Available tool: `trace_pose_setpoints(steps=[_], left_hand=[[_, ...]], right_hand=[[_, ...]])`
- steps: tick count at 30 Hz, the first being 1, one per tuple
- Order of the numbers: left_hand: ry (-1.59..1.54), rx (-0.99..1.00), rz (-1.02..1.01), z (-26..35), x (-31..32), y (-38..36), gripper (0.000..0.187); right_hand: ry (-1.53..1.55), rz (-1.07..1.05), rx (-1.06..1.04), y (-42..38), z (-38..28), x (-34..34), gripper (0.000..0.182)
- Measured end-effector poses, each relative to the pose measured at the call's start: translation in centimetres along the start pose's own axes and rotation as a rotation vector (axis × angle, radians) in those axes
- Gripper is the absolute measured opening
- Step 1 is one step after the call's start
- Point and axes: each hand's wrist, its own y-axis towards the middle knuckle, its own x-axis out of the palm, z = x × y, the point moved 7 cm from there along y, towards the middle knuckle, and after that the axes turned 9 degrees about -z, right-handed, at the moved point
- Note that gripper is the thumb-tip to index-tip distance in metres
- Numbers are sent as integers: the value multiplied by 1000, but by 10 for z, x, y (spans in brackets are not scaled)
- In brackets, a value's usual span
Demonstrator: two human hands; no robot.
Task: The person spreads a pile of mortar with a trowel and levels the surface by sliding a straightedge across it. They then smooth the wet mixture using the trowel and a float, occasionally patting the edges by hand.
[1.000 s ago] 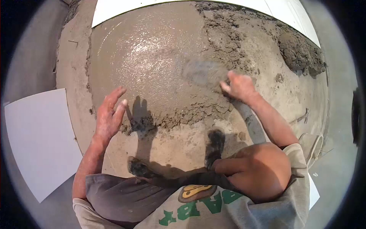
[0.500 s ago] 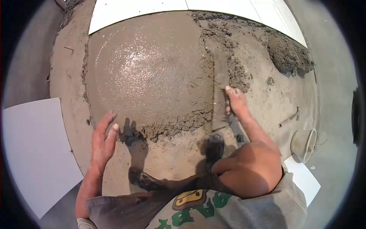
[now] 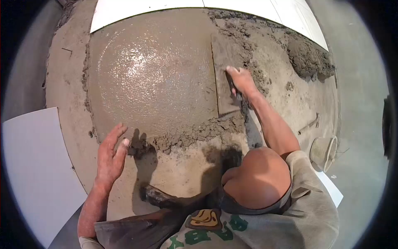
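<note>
My right hand (image 3: 243, 83) is closed on a long, grey, mortar-smeared plastering float (image 3: 222, 54). The float lies along the right edge of a wet, smooth mortar bed (image 3: 157, 70), its long side pointing away from me. Its handle is mostly hidden by my fingers. My left hand (image 3: 110, 155) hovers near the bed's front left corner, fingers apart and holding nothing. Crumbly mortar (image 3: 186, 137) lines the front edge of the bed, and more lies rough to the right of the float.
White tiles (image 3: 149, 5) border the bed at the far side. A heap of mortar (image 3: 306, 60) sits at the right, with a hammer (image 3: 309, 123) and a bucket (image 3: 323, 153) nearer me. A white tile (image 3: 37, 166) lies at the left.
My right hand has moved the float away from me and to the left, onto the bed's edge. The left hand stays nearly where it was, still open.
</note>
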Motion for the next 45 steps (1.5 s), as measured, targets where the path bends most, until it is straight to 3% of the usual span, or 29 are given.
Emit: trace_pose_setpoints(steps=[7,11,16,21,26,28,29,31,33,36,39,41,45], left_hand=[[-102,-65,75,-18,-1,-23,38],[-31,-21,87,-4,-7,-23,36],[-102,-55,104,-6,-6,-26,35],[17,39,85,1,-7,-29,35],[-127,-19,95,-5,-6,-26,39],[-77,2,75,-10,-1,-24,39],[-22,37,58,-9,0,-22,39],[-13,28,61,-6,-2,-18,38],[-13,6,63,-5,-3,-16,37],[36,1,69,-9,-5,-19,38],[-31,-38,70,-22,-2,-21,38],[-31,-28,55,-26,-2,-19,38],[-28,-15,71,-20,-6,-12,38]], right_hand=[[-9,-93,35,42,-16,3,46],[-23,88,-60,34,-12,11,51],[-23,14,-1,48,-29,10,51],[-84,14,19,-9,-13,31,48],[-208,-97,57,-41,-8,33,53],[-493,175,-203,-17,-31,8,58],[-461,176,-155,-2,-41,-2,62],[-235,130,-106,45,-47,-15,61],[-256,120,-93,70,-66,-18,60],[-186,-9,-18,84,-72,-3,44],[-414,-134,-18,93,-63,-1,49],[-616,-122,-213,85,-60,5,58],[-789,-205,-330,32,-31,33,61]])
